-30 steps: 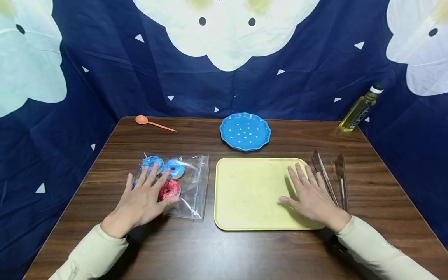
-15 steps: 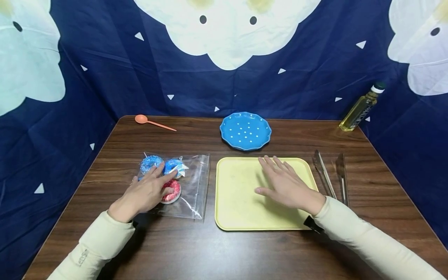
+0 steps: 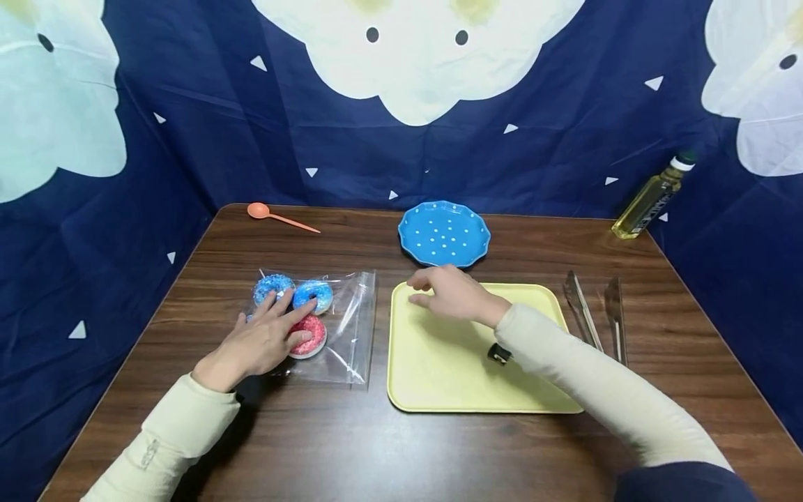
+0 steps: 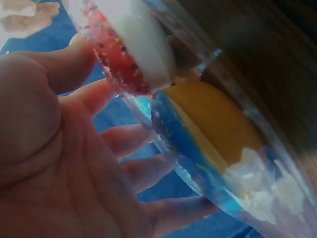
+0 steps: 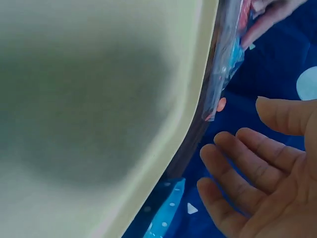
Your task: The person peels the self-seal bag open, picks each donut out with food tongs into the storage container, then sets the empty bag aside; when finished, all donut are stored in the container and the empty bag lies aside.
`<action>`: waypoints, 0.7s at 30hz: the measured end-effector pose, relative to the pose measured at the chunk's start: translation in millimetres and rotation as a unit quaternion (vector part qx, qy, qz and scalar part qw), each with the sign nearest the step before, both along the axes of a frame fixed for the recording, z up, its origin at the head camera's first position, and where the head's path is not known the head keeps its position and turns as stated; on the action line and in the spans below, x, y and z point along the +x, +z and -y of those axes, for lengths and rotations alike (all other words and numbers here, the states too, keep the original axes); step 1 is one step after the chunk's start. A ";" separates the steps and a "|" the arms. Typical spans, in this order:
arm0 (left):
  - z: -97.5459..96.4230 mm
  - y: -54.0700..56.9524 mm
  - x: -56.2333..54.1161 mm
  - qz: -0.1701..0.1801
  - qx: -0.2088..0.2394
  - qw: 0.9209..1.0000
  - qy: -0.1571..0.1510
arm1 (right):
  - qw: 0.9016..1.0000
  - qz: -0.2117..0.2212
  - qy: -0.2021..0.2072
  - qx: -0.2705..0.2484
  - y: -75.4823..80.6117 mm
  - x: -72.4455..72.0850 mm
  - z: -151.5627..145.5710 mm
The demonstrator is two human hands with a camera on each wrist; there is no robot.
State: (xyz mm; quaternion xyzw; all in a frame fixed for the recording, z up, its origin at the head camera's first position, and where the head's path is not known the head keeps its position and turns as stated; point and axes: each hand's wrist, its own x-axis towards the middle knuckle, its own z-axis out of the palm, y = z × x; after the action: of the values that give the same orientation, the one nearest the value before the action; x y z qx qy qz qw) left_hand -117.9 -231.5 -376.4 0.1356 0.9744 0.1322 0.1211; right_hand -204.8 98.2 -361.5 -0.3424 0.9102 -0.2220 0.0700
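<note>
A clear zip bag on the left of the table contains several toy-like donuts, among them a blue one and a red sprinkled one. My left hand rests on the bag with fingers spread, touching the donuts through the plastic; the left wrist view has these fingertips against the bag. Over the back left corner of the yellow tray hovers my right hand, palm down with nothing in it. Its fingers are loosely bent in the right wrist view.
Behind the tray lies a blue dotted plate. An orange spoon is at the back left. Tongs or similar long metal utensils lie right of the tray, and an oil bottle stands in the back right corner.
My right hand has moved left across the tray to its back left corner, its fingers bending. My left hand has lowered onto the bag, with its fingers drawn in over the donuts.
</note>
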 end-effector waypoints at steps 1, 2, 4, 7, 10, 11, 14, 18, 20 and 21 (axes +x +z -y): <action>0.9 -0.5 -0.4 0.000 -0.002 1.000 0.000 | 1.000 0.002 0.009 -0.003 -1.1 -6.3 5.3; 1.5 -0.8 -0.6 -0.003 -0.003 1.000 -0.001 | 1.000 0.007 0.017 -0.007 -1.9 -12.3 10.8; 2.5 -0.8 -1.2 -0.008 -0.004 1.000 -0.004 | 0.999 0.003 0.038 -0.009 -3.6 -24.1 22.6; 3.4 0.2 -2.8 -0.018 -0.005 1.000 -0.007 | 0.998 -0.013 0.062 -0.011 -5.2 -41.6 42.5; 2.1 1.7 -5.1 -0.024 0.002 1.000 -0.013 | 0.997 -0.029 0.067 -0.015 -8.4 -57.3 60.6; 1.4 2.0 -6.1 -0.023 0.003 1.000 -0.014 | 0.997 -0.029 0.064 -0.015 -9.1 -61.3 65.7; -0.4 2.1 -8.8 -0.022 0.007 1.000 -0.020 | 0.998 -0.022 0.058 -0.008 -10.7 -69.1 79.1; -0.4 2.9 -10.5 -0.013 0.000 1.000 -0.016 | 0.998 0.007 0.057 0.041 -9.4 -70.9 96.1; 0.2 3.9 -9.7 -0.009 0.000 1.000 -0.012 | 0.995 0.021 0.064 0.077 -9.7 -70.1 104.0; 0.7 4.2 -8.9 -0.009 0.000 1.000 -0.009 | 0.993 0.027 0.066 0.095 -9.8 -69.2 107.5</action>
State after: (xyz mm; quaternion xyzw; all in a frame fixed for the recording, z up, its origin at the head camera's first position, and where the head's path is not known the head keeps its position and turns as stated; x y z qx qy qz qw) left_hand -126.8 -232.2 -372.2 0.1460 0.9742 0.1295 0.1136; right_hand -274.1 -9.4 -371.3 -0.3872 0.9005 -0.1384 0.1413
